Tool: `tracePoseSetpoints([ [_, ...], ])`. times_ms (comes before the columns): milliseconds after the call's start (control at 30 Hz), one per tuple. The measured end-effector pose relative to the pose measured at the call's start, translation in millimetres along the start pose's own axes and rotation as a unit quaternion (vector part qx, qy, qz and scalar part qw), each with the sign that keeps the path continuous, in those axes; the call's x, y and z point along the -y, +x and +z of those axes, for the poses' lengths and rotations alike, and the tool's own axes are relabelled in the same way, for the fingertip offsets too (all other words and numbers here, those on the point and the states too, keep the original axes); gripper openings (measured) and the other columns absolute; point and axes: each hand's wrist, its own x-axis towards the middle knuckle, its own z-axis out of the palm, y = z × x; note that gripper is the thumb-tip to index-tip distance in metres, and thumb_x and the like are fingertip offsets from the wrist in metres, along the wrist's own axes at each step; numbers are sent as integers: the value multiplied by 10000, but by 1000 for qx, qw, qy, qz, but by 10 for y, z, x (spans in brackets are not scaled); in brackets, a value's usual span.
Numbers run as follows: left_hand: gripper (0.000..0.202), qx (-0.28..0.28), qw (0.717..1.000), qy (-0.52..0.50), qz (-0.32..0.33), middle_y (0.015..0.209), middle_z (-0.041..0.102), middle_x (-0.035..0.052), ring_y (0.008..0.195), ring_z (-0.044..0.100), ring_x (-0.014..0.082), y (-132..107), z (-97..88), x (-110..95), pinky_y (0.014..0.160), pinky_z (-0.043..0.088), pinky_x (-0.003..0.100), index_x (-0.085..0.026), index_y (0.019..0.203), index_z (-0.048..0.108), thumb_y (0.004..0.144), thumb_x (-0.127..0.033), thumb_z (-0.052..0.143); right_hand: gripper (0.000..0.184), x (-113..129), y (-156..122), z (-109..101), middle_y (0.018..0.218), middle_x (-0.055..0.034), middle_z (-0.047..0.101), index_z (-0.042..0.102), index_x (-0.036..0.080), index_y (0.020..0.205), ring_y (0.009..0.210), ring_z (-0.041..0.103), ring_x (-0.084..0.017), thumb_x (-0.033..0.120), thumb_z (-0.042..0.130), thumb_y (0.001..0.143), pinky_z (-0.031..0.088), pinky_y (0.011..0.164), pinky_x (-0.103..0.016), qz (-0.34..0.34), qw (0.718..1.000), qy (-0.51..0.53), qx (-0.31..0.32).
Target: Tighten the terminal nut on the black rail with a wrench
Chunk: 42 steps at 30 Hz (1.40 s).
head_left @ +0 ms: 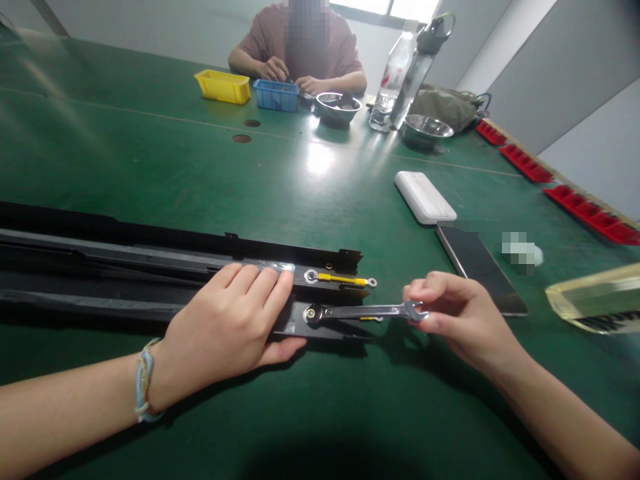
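Long black metal rails (125,287) lie side by side on the green table, their ends toward the middle of the view. My left hand (230,320) is wrapped over the nearer rail close to its end, thumb on the near side. In my right hand (455,310), thumb and fingers pinch the open end of a combination wrench (367,311). The ring end of that wrench sits around a nut (311,313) on the nearer rail. On the rail behind, a yellow wire (343,279) with ring terminals is fastened at one end. Part of another terminal shows under the wrench.
A white power bank (425,198) and a dark phone (483,270) lie beyond my right hand. Across the table a person (305,50) works behind a yellow bin (223,88), a blue bin (277,96) and a metal bowl (339,115). Bottles (395,87) stand nearby. Red trays (590,210) line the right edge.
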Motion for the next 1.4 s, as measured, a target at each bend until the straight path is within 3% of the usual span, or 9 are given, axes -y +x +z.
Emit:
tracePoseSetpoints([
  [200, 607, -2, 1000, 0, -1, 853, 665, 154, 724, 616, 290, -3, -18, 13, 622, 482, 408, -16, 1037, 643, 894, -556, 405, 209, -28, 57, 38, 574, 3, 675, 759, 217, 732, 453, 555, -104, 330, 889, 613, 442, 407, -201, 25, 998, -21, -58],
  [367, 599, -5, 1000, 0, -1, 850, 667, 152, 720, 626, 297, -2, -18, 15, 610, 488, 411, -14, 1034, 645, 898, -547, 405, 209, -63, 80, 44, 543, 12, 661, 761, 213, 746, 429, 546, -91, 328, 884, 623, 420, 380, -179, 19, 998, -17, -63],
  [600, 601, -4, 1000, 1, 1, 855, 663, 149, 723, 625, 294, -10, -24, 26, 616, 491, 411, -19, 1037, 643, 896, -553, 407, 245, -10, 38, 21, 556, 14, 626, 718, 211, 677, 449, 526, -101, 309, 915, 569, 398, 390, -197, 4, 1000, -4, -8],
  [833, 621, -5, 1000, 5, -1, 860, 662, 148, 733, 619, 288, -12, -13, 27, 637, 488, 409, -15, 1050, 638, 894, -567, 402, 270, 17, -56, 93, 509, 66, 512, 664, 211, 695, 473, 409, -82, 244, 912, 591, 316, 464, -217, -38, 992, 23, 115],
  [1000, 610, -5, 1000, 0, -2, 856, 666, 148, 728, 620, 289, -6, -1, 14, 623, 484, 408, -23, 1038, 639, 900, -562, 387, 281, -10, -85, 103, 532, 69, 523, 657, 211, 684, 474, 389, -73, 234, 917, 580, 304, 463, -215, -41, 990, 25, 132],
  [1133, 610, -5, 1000, 0, -1, 869, 668, 157, 733, 622, 292, -6, -1, 6, 619, 484, 407, -22, 1035, 638, 897, -565, 398, 252, 0, -54, 49, 515, 62, 535, 692, 217, 688, 475, 424, -80, 242, 917, 579, 324, 465, -214, -38, 992, 12, 118],
  [1267, 608, -9, 1000, 2, 0, 849, 665, 150, 714, 617, 285, 4, -16, 4, 606, 481, 403, -21, 1025, 643, 899, -563, 398, 239, 16, 2, -28, 565, 18, 615, 734, 222, 666, 511, 533, -113, 276, 930, 541, 412, 471, -222, -17, 999, -24, 40],
  [1400, 600, -5, 1000, 5, -1, 852, 663, 144, 719, 613, 280, -5, -42, 29, 622, 483, 402, -26, 1034, 645, 902, -554, 392, 223, 24, 48, -32, 589, 1, 656, 739, 213, 669, 440, 512, -93, 327, 907, 577, 410, 396, -201, 25, 999, -41, -18],
])
